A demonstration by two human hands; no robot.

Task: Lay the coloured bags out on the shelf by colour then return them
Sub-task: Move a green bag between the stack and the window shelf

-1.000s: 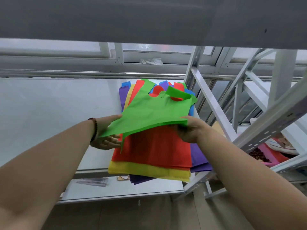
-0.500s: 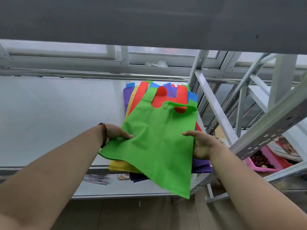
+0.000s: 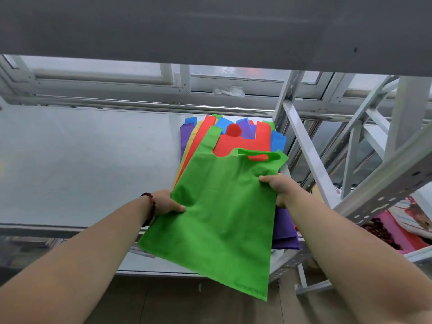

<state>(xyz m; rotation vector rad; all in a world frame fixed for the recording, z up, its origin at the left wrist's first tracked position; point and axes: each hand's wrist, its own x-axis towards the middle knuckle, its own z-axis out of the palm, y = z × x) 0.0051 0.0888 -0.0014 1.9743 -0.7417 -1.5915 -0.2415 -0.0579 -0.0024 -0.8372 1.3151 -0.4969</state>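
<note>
I hold a green bag by both side edges above the stack of bags. My left hand pinches its left edge and my right hand grips its right edge. The bag hangs tilted, its bottom corner past the shelf's front edge. Beneath it lies the stack: a red bag on top, with yellow, purple and blue bags showing at the sides. The stack rests at the right end of the grey shelf.
The dark underside of an upper shelf hangs overhead. White metal uprights and braces stand just right of the stack. A pink tray with dark items sits lower right. Window frames run along the back.
The green bag has been lifted off the stack and spread flat, and it now hangs lower toward me. My left hand moved from under the bag to its left edge.
</note>
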